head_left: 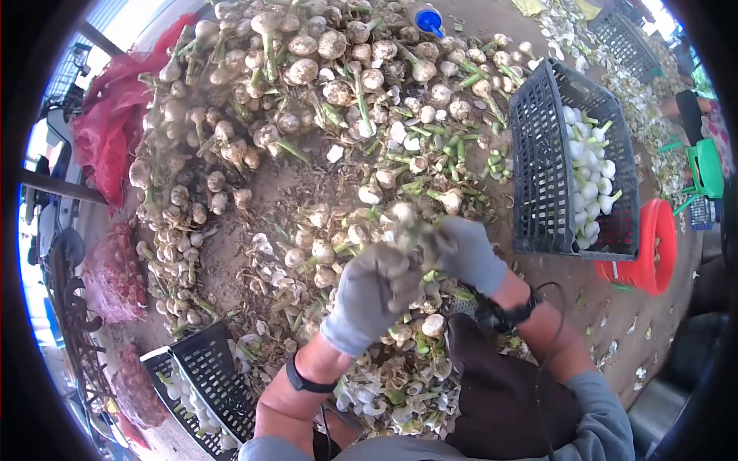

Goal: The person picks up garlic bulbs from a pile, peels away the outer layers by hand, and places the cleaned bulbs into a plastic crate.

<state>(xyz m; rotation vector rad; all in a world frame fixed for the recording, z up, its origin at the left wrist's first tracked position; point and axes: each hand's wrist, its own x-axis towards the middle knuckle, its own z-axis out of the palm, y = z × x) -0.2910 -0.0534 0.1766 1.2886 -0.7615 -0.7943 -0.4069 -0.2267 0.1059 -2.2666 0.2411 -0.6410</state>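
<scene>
Bulb [402,213] blurs at gloved fingertips amid piled garlic [304,71].
It sits just ahead of the left hand [367,296] and right hand [470,252], close together, fingers curled; its long axis, the nearer hand and any grip are unclear.

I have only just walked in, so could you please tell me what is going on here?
A person's gloved left hand and right hand are close together over soil-stained bulbs; blur hides exactly what they hold. Clean-looking white bulbs lie in the large crate at the right, and more in the lower-left crate. Loose skins litter the ground.
</scene>
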